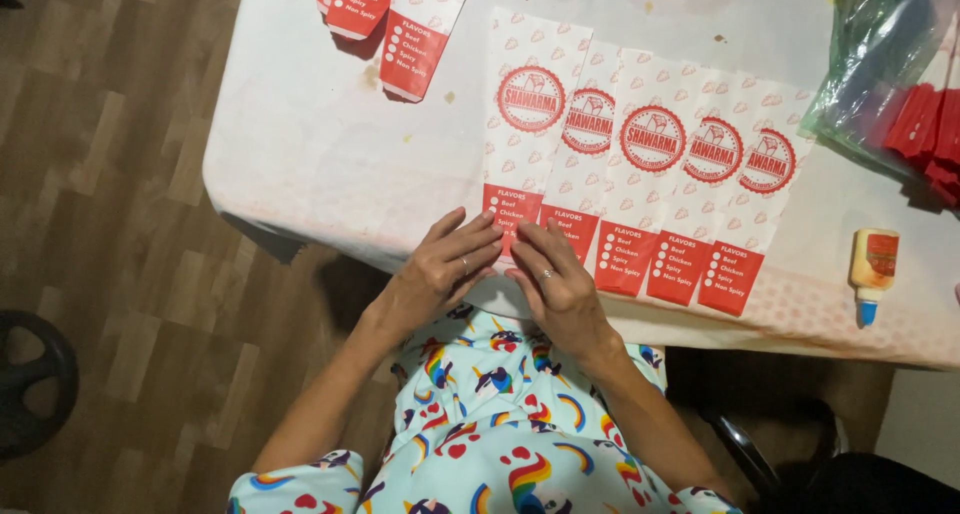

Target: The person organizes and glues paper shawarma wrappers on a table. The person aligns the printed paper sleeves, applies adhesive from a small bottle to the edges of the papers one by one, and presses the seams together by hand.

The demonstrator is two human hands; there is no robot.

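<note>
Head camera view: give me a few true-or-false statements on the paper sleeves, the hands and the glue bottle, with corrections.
1. Five paper sleeves lie overlapped in a row on the table. True.
2. Both the left hand and the right hand rest at the red end of the leftmost sleeve. True.
3. The right hand holds the glue bottle. False: the bottle lies alone near the table's right edge.
4. The glue bottle's cap is red. False: it is blue.
5. The plastic bag holds red items. True.
</note>
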